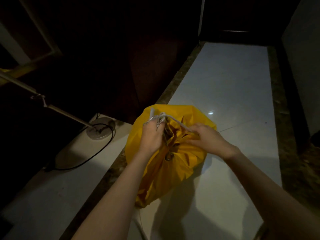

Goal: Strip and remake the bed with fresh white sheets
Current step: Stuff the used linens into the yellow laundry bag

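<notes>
A: Two hands are seen at the gathered mouth of a yellow drawstring bag (173, 153), which stands on the pale tiled floor (233, 84). No bed and no white sheets are in view, so neither stripping nor remaking can be confirmed; the task is judged to be at a bagging step at most, and what the bag holds cannot be told.

B: How are the grips set?

A: The white cord (174, 120) is wound round the fingers of the left hand (152, 135), curled tight on it. The right hand (207, 137) is curled over the cord's other run, pinching it against the bunched fabric.

B: And the room for moving?

A: The bag is set at the floor's left edge, beside the dark speckled border strip (176, 75). Dark furniture is close behind it. A lamp base (100, 126) with a black cable (97, 153) lies left, near the bag; snagging is judged possible. Open floor is left to the right and ahead.
</notes>
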The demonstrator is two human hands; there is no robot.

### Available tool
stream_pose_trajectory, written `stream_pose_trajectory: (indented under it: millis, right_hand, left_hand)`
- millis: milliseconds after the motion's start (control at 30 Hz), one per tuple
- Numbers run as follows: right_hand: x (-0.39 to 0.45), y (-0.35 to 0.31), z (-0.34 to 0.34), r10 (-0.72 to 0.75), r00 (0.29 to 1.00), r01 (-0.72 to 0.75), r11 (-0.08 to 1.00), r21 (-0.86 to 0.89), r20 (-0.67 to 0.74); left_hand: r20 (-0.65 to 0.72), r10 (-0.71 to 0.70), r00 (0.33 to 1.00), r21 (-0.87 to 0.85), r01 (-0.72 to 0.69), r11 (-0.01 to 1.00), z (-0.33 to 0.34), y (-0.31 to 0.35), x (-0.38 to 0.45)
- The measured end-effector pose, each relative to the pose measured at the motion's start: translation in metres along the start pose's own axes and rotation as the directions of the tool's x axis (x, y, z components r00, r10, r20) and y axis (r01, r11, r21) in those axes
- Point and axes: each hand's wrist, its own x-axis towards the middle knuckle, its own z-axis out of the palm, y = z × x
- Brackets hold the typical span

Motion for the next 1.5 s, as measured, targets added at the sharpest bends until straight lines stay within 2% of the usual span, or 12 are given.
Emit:
stream_pose_trajectory:
  millis: [67, 167, 333, 400, 500, 600, 733, 900, 1067, 1200, 1367, 1500]
  right_hand:
    - [-0.004, -0.003, 0.009, -0.044, 0.998, 0.045, 0.998, 0.032, -0.035]
    - [-0.011, -0.004, 0.004, -0.029, 0.999, 0.027, 0.999, 0.036, 0.043]
    - [-0.019, -0.005, -0.048, -0.002, 0.999, -0.009, 0.979, 0.203, 0.052]
    - [-0.019, -0.009, -0.051, 0.001, 0.999, -0.008, 0.978, 0.21, 0.036]
    - [-0.02, -0.02, -0.033, -0.025, 0.996, 0.041, 0.978, 0.203, -0.08]
    - [-0.021, -0.035, -0.016, -0.094, 0.982, 0.148, 0.925, 0.35, -0.165]
    - [-0.026, -0.045, -0.007, 0.005, 0.963, 0.112, 0.902, 0.416, -0.271]
    - [-0.026, -0.062, 0.006, -0.155, 0.92, 0.278, 0.906, 0.319, -0.361]
    - [-0.019, -0.056, 0.0, -0.152, 0.871, 0.235, 0.964, 0.124, -0.467]
    - [-0.021, -0.065, 0.009, -0.225, 0.861, 0.249, 0.968, -0.006, -0.455]
    - [-0.017, -0.067, 0.009, -0.245, 0.867, 0.149, 0.958, -0.244, -0.434]
    - [-0.022, -0.073, 0.015, -0.313, 0.928, 0.287, 0.947, -0.146, -0.204]
  left_hand:
    - [-0.006, -0.096, 0.995, -0.089, 0.095, 0.991, 0.002, 0.005, 0.001]
    - [-0.01, -0.18, 0.984, -0.279, 0.171, 0.945, 0.0, 0.018, -0.001]
    - [-0.036, -0.09, 0.995, -0.511, 0.059, 0.857, -0.018, 0.062, -0.008]
    - [-0.025, -0.116, 0.993, -0.593, 0.079, 0.801, -0.021, 0.071, -0.004]
    - [0.014, -0.103, 0.995, -0.509, 0.096, 0.855, -0.015, 0.068, 0.003]
    - [0.074, -0.051, 0.996, -0.442, 0.079, 0.894, -0.012, 0.058, 0.004]
    - [0.082, -0.105, 0.991, -0.427, 0.13, 0.895, -0.016, 0.05, 0.007]
    - [0.123, -0.096, 0.988, -0.391, 0.138, 0.91, -0.009, 0.047, 0.0]
    - [0.1, -0.118, 0.988, -0.219, 0.138, 0.966, -0.025, 0.024, 0.0]
    - [0.084, -0.143, 0.986, -0.163, 0.155, 0.974, -0.029, 0.013, -0.003]
    - [0.132, -0.036, 0.991, -0.144, 0.055, 0.988, -0.024, 0.017, -0.007]
    - [0.095, 0.005, 0.995, -0.088, 0.003, 0.996, -0.027, 0.018, -0.007]
